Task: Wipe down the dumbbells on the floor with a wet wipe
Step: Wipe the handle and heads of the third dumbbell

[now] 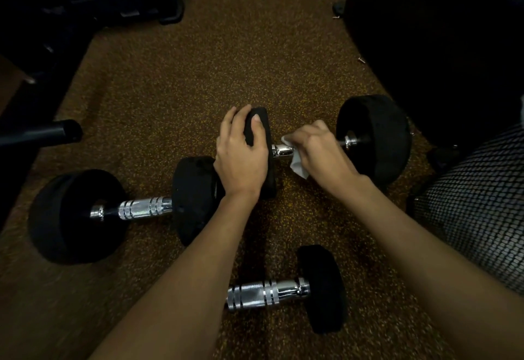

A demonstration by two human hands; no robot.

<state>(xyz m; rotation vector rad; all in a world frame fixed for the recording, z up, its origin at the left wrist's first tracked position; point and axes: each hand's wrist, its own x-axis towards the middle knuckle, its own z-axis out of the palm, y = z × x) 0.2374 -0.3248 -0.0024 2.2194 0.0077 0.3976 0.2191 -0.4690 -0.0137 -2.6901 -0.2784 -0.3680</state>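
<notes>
Head cam: far dumbbell (374, 138) lies from ctr to 3 o'clock on speckled floor (198, 75). L hand (241, 158) curls over its left head. R hand (320, 152) clamps white wipe (299, 165) round the chrome handle. 2nd dumbbell (141, 209) at 8 o'clock, 3rd dumbbell (269, 291) at 6.

Near dumbbell (266, 293) L head hidden behind forearm (198, 260), wipe (299, 167) mostly inside R hand (320, 152)

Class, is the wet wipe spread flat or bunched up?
Bunched: the wet wipe is crumpled in the right hand on the dumbbell handle.
</notes>
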